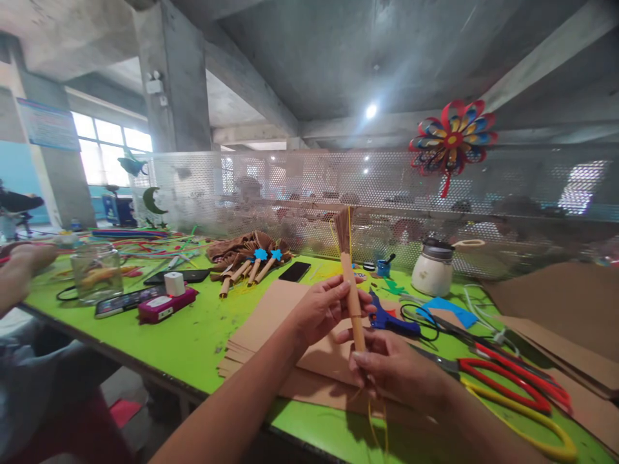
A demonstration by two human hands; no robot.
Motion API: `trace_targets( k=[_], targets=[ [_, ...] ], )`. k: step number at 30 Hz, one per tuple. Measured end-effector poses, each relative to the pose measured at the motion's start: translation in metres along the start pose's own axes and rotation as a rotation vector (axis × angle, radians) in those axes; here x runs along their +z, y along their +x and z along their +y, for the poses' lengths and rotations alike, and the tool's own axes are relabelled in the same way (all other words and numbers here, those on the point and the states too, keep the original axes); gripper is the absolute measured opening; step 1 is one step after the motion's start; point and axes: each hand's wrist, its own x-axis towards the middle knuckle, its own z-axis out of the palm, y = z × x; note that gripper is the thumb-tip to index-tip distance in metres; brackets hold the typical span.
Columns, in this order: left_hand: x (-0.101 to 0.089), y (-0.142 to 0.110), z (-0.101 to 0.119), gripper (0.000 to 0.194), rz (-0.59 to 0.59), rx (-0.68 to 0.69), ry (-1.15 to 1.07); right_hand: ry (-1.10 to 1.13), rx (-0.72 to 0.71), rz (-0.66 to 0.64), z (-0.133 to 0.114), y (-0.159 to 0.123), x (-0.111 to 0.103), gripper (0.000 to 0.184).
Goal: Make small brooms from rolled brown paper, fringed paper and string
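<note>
A folded brown paper fan [355, 303] stands upright between my hands, its pleated top gathered above a rolled paper handle, with yellow string along the pleats. My left hand [322, 309] is closed around the upper handle. Lower down, my right hand [387, 361] grips the handle's bottom end, where a loop of yellow string [378, 425] hangs below. Beneath my hands lies a stack of brown paper sheets [271, 322]. A blue glue gun [389, 319] rests just beyond my right hand.
Scissors with red handles [507, 383] and yellow handles [527, 419] lie at right near a white jar [432, 267]. Several paper fans [258, 258] are piled behind a glass jar [97, 274] and a purple power strip [167, 306]. Another person's arm [24, 267] reaches in at left.
</note>
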Motion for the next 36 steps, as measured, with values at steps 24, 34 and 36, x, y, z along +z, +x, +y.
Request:
trace_targets(
  k=[24,34,36],
  targets=[
    [0.0,0.004,-0.008,0.02,-0.032,0.04,0.015,-0.256,-0.014,0.229,-0.004,0.007,0.015,0.041],
    [0.002,0.0,-0.005,0.021,-0.114,0.031,-0.008,-0.11,-0.028,0.175,-0.004,0.003,0.018,0.035],
    [0.003,0.0,-0.004,0.02,-0.126,0.023,-0.033,-0.01,-0.007,0.107,-0.006,0.001,0.018,0.032]
  ],
)
